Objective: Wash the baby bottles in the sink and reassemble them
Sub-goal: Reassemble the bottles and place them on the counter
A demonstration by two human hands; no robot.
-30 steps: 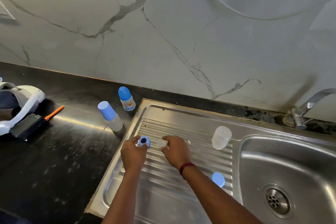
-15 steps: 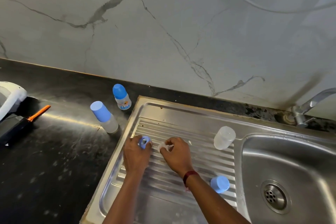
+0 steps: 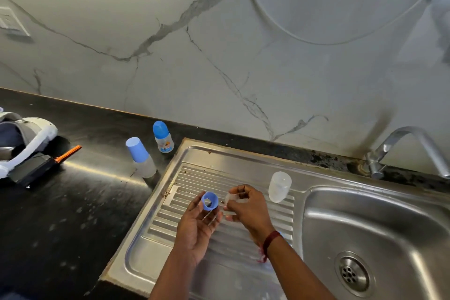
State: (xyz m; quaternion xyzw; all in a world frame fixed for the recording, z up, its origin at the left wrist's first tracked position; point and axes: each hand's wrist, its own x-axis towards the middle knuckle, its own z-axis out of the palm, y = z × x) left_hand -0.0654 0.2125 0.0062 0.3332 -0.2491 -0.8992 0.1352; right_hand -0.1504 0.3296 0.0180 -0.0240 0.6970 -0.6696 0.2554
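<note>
- Both hands have lifted off the ribbed drainboard [image 3: 170,221], where a second ago they lay knuckles-up. The left hand [image 3: 197,224] is now turned palm-up.
- Left fingers [image 3: 214,217] and thumb pinch a blue ring [image 3: 209,200] at their tips. Its round hole faces the camera.
- The right hand [image 3: 248,209] is just beside it, its fingers clenched on a soft, clear teat [image 3: 231,198]. The teat nearly touches the ring. A red thread band [image 3: 269,242] circles that wrist.
- A frosted, cylindrical bottle body [image 3: 279,187] stands mouth-down on the drainboard, close behind the right hand and in the same spot as before.
- Two more bottles stand on the black, speckled bench [image 3: 73,214] left of the sink. The tall bottle [image 3: 141,157] has a straight blue cap, and the small printed bottle [image 3: 162,137] by the wall has a domed blue cap.
- The steel basin [image 3: 365,221], with its round drain [image 3: 351,274], lies to the right under a curved chrome tap [image 3: 409,146].
- A white headset [image 3: 26,139] and a black device with an orange tip [image 3: 36,170] lie at the far left.
- A grey-veined marble wall [image 3: 219,68] rises behind, with a white hose [image 3: 292,34] looping across it.
</note>
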